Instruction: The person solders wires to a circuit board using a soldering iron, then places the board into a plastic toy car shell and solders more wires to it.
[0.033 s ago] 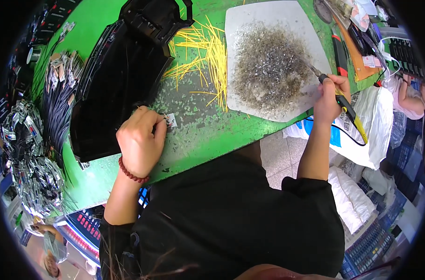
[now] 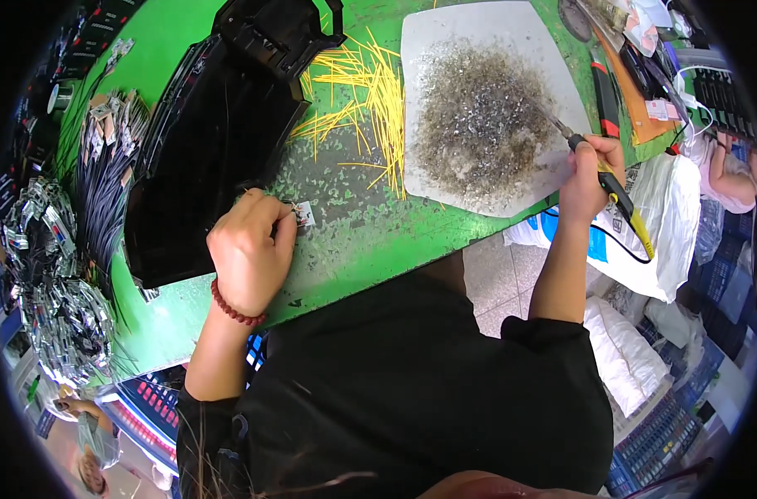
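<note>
My right hand is closed around a soldering iron with a yellow and black handle. Its metal tip points up and left over a pale grey sheet, which bears a pile of dark and silvery crumbs. On the green worktable, my left hand has its thumb and fingers pinched on a small whitish metal piece; the fingers hide part of it. A red bead bracelet circles that wrist. Just left of this hand stands a large black plastic tray.
Thin yellow wires lie scattered between the tray and the sheet. Bundles of dark cables with metal ends and silvery parts fill the left side. Red-and-black pliers lie at right. A white bag sits beyond the table edge.
</note>
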The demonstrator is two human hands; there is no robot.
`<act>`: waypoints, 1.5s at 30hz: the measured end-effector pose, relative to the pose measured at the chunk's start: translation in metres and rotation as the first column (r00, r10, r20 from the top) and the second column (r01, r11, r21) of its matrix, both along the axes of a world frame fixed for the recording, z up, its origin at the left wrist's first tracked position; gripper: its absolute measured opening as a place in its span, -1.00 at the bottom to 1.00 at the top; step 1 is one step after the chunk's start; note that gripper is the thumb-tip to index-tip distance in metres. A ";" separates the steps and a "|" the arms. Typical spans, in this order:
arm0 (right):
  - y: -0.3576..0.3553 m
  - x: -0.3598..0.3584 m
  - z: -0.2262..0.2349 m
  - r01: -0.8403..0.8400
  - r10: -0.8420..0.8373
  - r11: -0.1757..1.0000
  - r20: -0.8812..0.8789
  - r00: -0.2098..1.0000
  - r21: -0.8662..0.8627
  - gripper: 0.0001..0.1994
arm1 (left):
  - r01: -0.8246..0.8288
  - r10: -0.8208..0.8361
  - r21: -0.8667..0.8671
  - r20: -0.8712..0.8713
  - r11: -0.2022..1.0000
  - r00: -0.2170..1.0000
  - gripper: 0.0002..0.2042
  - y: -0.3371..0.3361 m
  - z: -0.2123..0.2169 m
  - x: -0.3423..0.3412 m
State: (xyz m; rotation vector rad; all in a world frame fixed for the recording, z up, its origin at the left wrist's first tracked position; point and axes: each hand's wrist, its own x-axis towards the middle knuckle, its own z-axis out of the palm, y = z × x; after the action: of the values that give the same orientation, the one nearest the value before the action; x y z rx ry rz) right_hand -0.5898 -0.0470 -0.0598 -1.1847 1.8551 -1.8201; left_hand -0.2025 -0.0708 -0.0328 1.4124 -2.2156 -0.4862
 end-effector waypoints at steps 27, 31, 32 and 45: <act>0.015 0.004 0.011 0.017 -0.012 0.999 -0.101 0.995 0.050 -0.93 | 0.015 -0.015 -0.014 -0.002 1.000 1.000 -0.89 -0.001 0.003 -0.001; 0.017 0.010 0.013 -0.006 0.010 0.998 -0.052 0.999 0.064 -0.92 | 0.003 -0.003 -0.016 0.014 1.000 1.000 -0.88 0.003 0.001 0.000; 0.018 0.007 0.012 0.019 -0.014 0.999 -0.099 0.995 0.048 -0.92 | 0.003 -0.003 -0.027 0.013 1.000 1.000 -0.88 0.004 0.001 0.000; 0.033 0.008 0.013 0.022 -0.020 0.999 -0.073 0.997 0.034 -0.92 | 0.000 0.001 -0.032 0.020 1.000 1.000 -0.89 0.002 0.002 0.000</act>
State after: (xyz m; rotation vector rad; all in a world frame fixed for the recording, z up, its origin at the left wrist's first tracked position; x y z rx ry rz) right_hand -0.5820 -0.0145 -0.0466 -1.2394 1.9372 -1.7708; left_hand -0.2029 -0.0687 -0.0303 1.4074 -2.2291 -0.4367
